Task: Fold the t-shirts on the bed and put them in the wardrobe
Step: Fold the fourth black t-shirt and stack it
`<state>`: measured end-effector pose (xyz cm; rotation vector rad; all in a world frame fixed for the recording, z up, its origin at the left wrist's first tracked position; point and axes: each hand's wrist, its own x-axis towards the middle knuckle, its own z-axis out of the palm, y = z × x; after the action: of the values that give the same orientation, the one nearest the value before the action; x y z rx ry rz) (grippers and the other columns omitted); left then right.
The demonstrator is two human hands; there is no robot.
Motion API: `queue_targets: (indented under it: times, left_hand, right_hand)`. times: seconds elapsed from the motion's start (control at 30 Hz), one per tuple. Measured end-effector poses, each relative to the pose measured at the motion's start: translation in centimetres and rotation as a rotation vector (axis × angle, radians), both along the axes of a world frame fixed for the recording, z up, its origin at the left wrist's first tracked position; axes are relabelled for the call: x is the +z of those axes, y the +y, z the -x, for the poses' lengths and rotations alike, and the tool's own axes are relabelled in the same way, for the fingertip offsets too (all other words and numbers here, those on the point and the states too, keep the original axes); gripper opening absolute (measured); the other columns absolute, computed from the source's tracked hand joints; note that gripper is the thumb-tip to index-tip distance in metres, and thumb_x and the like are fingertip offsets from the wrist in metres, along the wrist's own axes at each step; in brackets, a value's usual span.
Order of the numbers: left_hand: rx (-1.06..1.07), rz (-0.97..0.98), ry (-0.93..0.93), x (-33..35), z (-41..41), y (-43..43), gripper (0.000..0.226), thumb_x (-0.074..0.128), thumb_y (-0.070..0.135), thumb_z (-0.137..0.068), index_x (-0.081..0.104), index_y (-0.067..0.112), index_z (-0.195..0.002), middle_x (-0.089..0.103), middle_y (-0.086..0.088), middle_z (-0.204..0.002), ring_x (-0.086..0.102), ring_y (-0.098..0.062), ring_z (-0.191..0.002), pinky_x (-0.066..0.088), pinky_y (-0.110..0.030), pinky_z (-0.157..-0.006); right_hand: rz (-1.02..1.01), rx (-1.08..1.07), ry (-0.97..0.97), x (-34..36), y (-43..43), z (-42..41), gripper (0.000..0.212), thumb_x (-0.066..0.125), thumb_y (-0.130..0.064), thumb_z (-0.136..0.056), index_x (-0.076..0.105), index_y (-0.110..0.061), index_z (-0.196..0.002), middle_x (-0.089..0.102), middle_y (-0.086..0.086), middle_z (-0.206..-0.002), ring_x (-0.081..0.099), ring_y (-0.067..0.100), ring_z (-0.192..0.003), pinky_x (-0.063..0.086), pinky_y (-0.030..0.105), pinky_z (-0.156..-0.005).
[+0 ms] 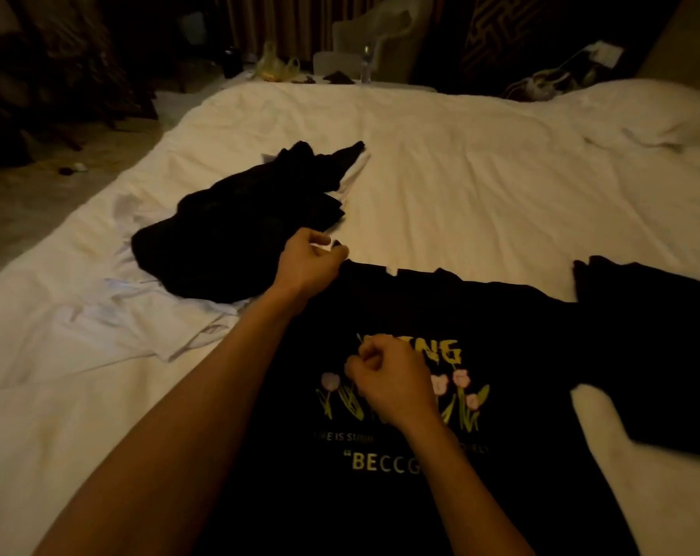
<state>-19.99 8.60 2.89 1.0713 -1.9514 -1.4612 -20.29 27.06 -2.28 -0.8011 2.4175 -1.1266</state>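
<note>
Nearest the camera, a black t-shirt (520,355) is spread print-up on the bed (460,174), with its collar at the far edge and one sleeve (661,347) stretched out to its right. On the middle of the t-shirt, over the print (384,461), the right hand (396,379) is set with its fingers curled into a loose fist. Whether cloth is pinched under it cannot be told. At the t-shirt's far left corner, beside the collar, the left hand (310,262) is closed, and a dark bit of the shoulder edge appears to be nipped between thumb and fingers.

The step in hand is judged to be the first lengthwise fold. It would be done well if the left shoulder were lifted only a little and carried across towards the middle, with the body held flat by the right hand so the cloth is not dragged. The fold line should be kept parallel to the side seam, the sleeve laid back inside, and wrinkles smoothed before the next fold.

Beyond the t-shirt's left shoulder, a heap of dark clothes (236,226) is left unfolded on a white garment (112,315). Far to the t-shirt's right a pillow (653,110) is seen, and past the bed a chair (384,38). No wardrobe is in view.
</note>
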Motion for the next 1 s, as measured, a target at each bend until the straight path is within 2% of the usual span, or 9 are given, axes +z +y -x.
queue_targets:
  times: [0.1,0.2,0.33,0.4,0.47,0.53,0.63,0.8,1.0]
  left_hand:
    - [-0.083,0.032,-0.023,-1.8,1.0,1.9,0.031,0.070,0.035,-0.090,0.057,0.019,-0.114,0.067,0.001,-0.092,0.069,-0.013,-0.083,0.058,-0.032,-0.077]
    - [-0.087,0.305,-0.099,-4.0,0.4,1.8,0.018,0.066,0.028,-0.091,0.066,0.018,-0.106,0.067,0.006,-0.092,0.065,-0.011,-0.086,0.054,-0.027,-0.078]
    - [-0.184,0.660,-0.273,-7.1,-1.4,0.6,0.016,0.060,0.026,-0.090,0.073,0.018,-0.097,0.070,0.002,-0.101,0.065,-0.020,-0.098,0.055,-0.041,-0.085]
    - [-0.249,0.800,-0.410,-8.7,-1.9,0.1,0.029,0.057,0.035,-0.093,0.071,0.020,-0.114,0.062,-0.002,-0.133,0.047,-0.026,-0.134,0.044,-0.046,-0.105]
    - [-0.337,0.817,-0.608,-10.3,-2.2,-0.2,0.052,0.044,0.052,-0.098,0.050,0.028,-0.143,0.030,0.000,-0.161,0.009,-0.024,-0.153,0.015,-0.053,-0.120]
    - [-0.404,0.774,-0.729,-11.9,-2.2,-0.5,0.064,0.030,0.061,-0.098,0.024,0.034,-0.156,0.006,0.004,-0.167,-0.010,-0.020,-0.153,-0.003,-0.053,-0.120]
    - [-0.432,0.738,-0.764,-13.3,-2.0,-0.7,0.068,0.022,0.065,-0.098,0.007,0.037,-0.158,-0.006,0.006,-0.167,-0.015,-0.018,-0.152,-0.007,-0.052,-0.120]
    - [-0.439,0.728,-0.764,-13.2,-2.1,-0.7,0.069,0.022,0.065,-0.098,0.003,0.036,-0.158,-0.007,0.006,-0.167,-0.014,-0.017,-0.152,-0.007,-0.052,-0.121]
    - [-0.407,0.771,-0.688,-10.0,-2.1,1.7,0.074,0.026,0.069,-0.096,0.008,0.034,-0.158,-0.001,0.006,-0.167,-0.010,-0.016,-0.153,-0.004,-0.054,-0.120]
  right_hand:
    - [-0.149,0.015,0.052,-0.9,1.7,1.0,0.006,0.065,-0.035,-0.087,0.064,-0.030,-0.087,0.064,-0.010,-0.066,0.059,0.002,-0.065,0.045,0.023,-0.063]
    - [-0.123,0.033,0.164,-0.8,2.2,1.5,0.010,0.061,-0.032,-0.092,0.066,-0.023,-0.097,0.066,-0.010,-0.076,0.058,0.003,-0.068,0.039,0.017,-0.058]
    - [-0.028,0.173,0.353,-1.7,0.8,1.2,0.024,0.053,-0.031,-0.098,0.064,-0.019,-0.116,0.061,-0.002,-0.120,0.050,0.015,-0.115,0.043,0.029,-0.095]
    - [-0.120,0.273,0.376,-2.3,-0.3,1.0,0.039,0.046,-0.036,-0.101,0.054,-0.020,-0.136,0.047,-0.001,-0.147,0.032,0.020,-0.141,0.033,0.041,-0.114]
    - [-0.295,0.365,0.387,-3.2,-1.0,1.1,0.050,0.039,-0.044,-0.103,0.039,-0.024,-0.148,0.028,-0.005,-0.161,0.009,0.022,-0.152,0.015,0.049,-0.120]
    - [-0.415,0.411,0.404,-4.0,-1.2,1.4,0.055,0.035,-0.050,-0.102,0.030,-0.027,-0.152,0.018,-0.008,-0.164,-0.002,0.022,-0.153,0.005,0.054,-0.120]
    - [-0.457,0.424,0.402,-4.9,-1.2,2.0,0.058,0.032,-0.055,-0.101,0.026,-0.030,-0.153,0.015,-0.009,-0.165,-0.003,0.021,-0.153,0.004,0.054,-0.119]
    - [-0.449,0.434,0.374,-4.9,-1.3,2.3,0.057,0.034,-0.055,-0.101,0.028,-0.032,-0.153,0.016,-0.009,-0.165,0.001,0.021,-0.153,0.007,0.054,-0.119]
    - [-0.282,0.329,0.381,-2.2,1.5,2.8,0.050,0.042,-0.049,-0.101,0.042,-0.030,-0.147,0.026,-0.006,-0.162,0.016,0.023,-0.151,0.029,0.047,-0.116]
